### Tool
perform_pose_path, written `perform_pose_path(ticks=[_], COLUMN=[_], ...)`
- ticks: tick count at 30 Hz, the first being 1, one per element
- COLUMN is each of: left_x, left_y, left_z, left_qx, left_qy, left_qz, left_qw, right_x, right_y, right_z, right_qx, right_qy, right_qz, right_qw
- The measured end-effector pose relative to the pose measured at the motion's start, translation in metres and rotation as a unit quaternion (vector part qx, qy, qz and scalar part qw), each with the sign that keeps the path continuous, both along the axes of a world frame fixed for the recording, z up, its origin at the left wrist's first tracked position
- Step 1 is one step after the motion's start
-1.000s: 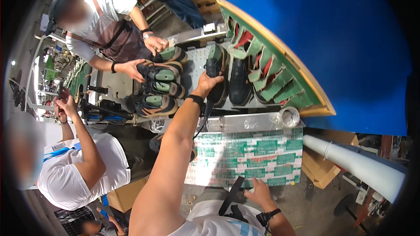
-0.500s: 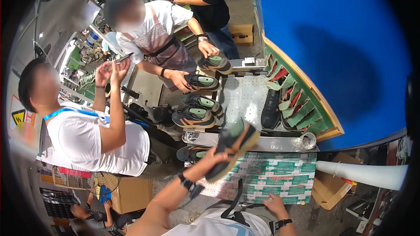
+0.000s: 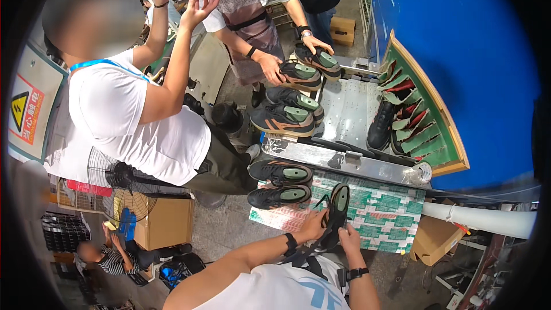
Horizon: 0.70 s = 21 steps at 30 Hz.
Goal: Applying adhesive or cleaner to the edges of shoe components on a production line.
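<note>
My left hand (image 3: 313, 226) is closed on the side of a black shoe (image 3: 338, 209) with a green last in its opening. At the near end of that shoe, my right hand (image 3: 348, 238) grips it from the other side. Part of the shoe is hidden behind my fingers. Just left of it, a black shoe (image 3: 279, 196) and a black and tan shoe (image 3: 280, 172), each with a green last, lie side by side on a table covered in green and white printed sheeting (image 3: 376, 209).
Beyond the table runs a perforated metal conveyor (image 3: 347, 109), leading by a green flap curtain (image 3: 427, 129) on a blue machine (image 3: 459, 34). Several shoes (image 3: 284, 121) line its left edge, where a co-worker's hands (image 3: 270, 68) hold two. Another person (image 3: 138, 109) stands left, near a fan (image 3: 120, 192).
The shoe in my left hand has come down and nearer, from the conveyor's edge to in front of my body. My right hand has risen to grip it. My view has shifted.
</note>
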State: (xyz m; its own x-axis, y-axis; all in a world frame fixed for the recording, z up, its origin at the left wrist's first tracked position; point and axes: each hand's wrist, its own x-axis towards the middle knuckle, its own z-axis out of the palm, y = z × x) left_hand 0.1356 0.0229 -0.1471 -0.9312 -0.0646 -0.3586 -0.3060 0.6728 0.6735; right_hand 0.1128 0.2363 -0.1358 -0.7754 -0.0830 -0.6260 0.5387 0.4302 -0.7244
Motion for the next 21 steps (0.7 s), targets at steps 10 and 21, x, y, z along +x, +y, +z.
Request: perform_pose_path(ticks=[10,21], left_x=[-0.027,-0.043], left_y=[0.002,-0.003], left_z=[0.009,0.036], left_qx=[0.056,0.056], left_qy=[0.167,-0.024], left_qz=[0.117,0.045], left_qw=[0.977,0.997], right_x=[0.002,0.051], right_y=[0.008,0.028], right_z=[0.021,0.038], right_qx=[-0.031,-0.037], right_qy=[0.015,-0.041], right_qz=[-0.051,-0.097], right_qw=[0.998,0.994])
